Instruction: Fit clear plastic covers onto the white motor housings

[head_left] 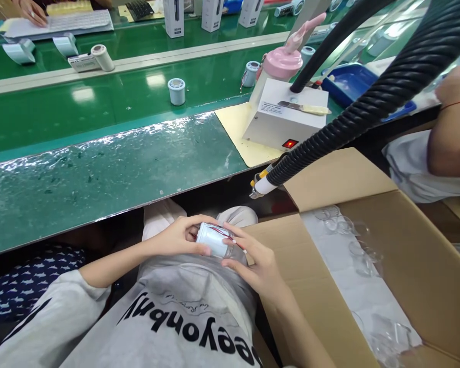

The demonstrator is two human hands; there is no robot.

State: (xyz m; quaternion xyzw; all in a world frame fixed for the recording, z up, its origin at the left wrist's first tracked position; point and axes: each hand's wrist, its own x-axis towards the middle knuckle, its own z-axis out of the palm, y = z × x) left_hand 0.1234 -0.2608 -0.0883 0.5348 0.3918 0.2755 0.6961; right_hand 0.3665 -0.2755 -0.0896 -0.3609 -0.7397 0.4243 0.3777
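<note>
Here, both hands hold one small white cylinder (214,239) with red wires over the lap, below the near edge of the green surface (99,174). The left hand (178,236) closes its grip on the cylinder's left end; the right hand (253,260) wraps fingers around its right end. An open carton (406,266) of clear parts stands just beside the right hand, under a black hose (368,97).

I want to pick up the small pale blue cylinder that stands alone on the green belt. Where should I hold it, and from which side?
Grip the pale blue cylinder around its round side wall, coming down from above. It stands upright on the green belt with free space all round, so fingers can likely close on opposite sides without bumping anything.
</note>
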